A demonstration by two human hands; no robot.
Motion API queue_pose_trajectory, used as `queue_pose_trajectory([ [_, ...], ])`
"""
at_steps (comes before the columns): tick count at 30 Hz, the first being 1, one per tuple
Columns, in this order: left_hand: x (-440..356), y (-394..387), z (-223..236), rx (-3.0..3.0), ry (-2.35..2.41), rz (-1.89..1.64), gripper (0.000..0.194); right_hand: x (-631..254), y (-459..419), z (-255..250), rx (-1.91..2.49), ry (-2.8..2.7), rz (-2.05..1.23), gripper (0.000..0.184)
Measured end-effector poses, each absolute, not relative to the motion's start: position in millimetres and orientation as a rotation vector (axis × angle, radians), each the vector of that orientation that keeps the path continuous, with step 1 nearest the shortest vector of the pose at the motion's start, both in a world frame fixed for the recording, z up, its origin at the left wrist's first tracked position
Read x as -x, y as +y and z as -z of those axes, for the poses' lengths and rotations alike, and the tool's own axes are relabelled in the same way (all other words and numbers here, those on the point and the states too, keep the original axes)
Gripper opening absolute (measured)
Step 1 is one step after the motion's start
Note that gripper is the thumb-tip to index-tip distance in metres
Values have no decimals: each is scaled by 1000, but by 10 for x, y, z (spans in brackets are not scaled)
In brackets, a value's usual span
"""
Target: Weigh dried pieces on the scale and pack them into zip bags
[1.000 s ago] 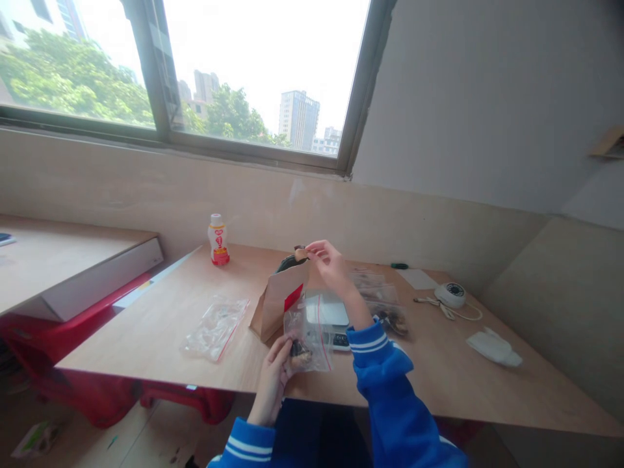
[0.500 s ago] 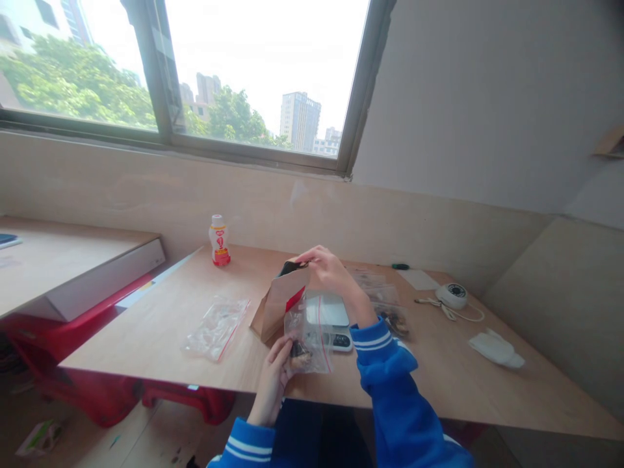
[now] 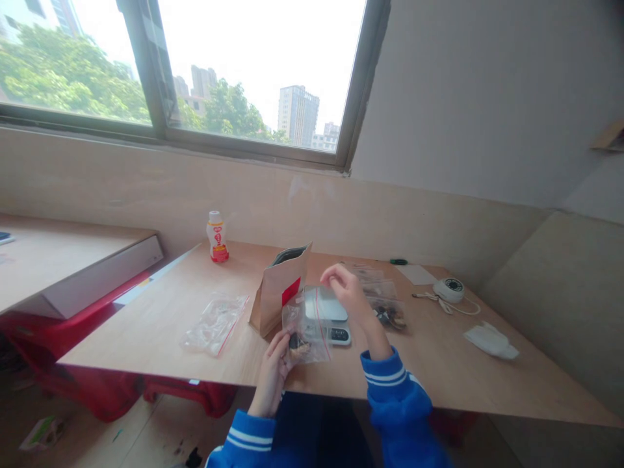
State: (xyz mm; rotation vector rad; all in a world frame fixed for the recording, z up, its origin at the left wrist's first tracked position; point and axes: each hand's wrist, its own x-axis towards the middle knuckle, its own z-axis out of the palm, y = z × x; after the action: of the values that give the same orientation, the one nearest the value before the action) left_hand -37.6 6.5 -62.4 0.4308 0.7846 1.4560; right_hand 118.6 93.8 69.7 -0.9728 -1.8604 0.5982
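My left hand [image 3: 275,364] grips a clear zip bag [image 3: 319,348] by its left side, near the table's front edge. Dark and tan dried pieces [image 3: 298,344] lie at the bottom of that bag. Behind it stands a brown paper pouch [image 3: 277,292] with a red patch, its top open and its dark lining showing. To the right of the pouch my right hand [image 3: 344,289] hovers over a digital scale [image 3: 329,311], fingers closed together. Whatever those fingers may hold is hidden. The zip bag covers part of the scale.
A flat zip bag [image 3: 214,325] lies left. A white and red bottle [image 3: 218,237] stands behind it. Several filled zip bags [image 3: 389,314] lie right of the scale. Farther right are a white round device [image 3: 449,290] with a cable and a crumpled white sheet [image 3: 490,341].
My right hand has left the pouch's mouth and moved right and down, over the scale. The pouch now stands more upright, untouched at its top. My left hand keeps its hold on the zip bag.
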Motion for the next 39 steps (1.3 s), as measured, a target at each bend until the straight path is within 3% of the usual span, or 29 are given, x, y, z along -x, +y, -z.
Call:
queue_pose_trajectory([
  [4, 365, 24, 575, -468, 669, -1459, 40, -1331, 798, -383, 1180, -2053, -853, 22],
  [9, 347, 14, 572, -521, 653, -1449, 46, -1278, 690, -136, 1076, -2065, -1140, 11],
  [17, 339, 53, 549, -521, 766, -1526, 52, -1258, 601, -76, 826, -2095, -1350, 36],
  [23, 339, 65, 571, -456, 808, -1559, 46, -1274, 563, 10, 849, -2023, -1436, 56],
  [29, 321, 87, 622, -444, 806, -1567, 41, -1204, 562, 41, 846, -1947, -1429, 40],
  [39, 333, 93, 648, -515, 899, -1566, 42, -1082, 516, 103, 820, -1807, -1358, 33],
])
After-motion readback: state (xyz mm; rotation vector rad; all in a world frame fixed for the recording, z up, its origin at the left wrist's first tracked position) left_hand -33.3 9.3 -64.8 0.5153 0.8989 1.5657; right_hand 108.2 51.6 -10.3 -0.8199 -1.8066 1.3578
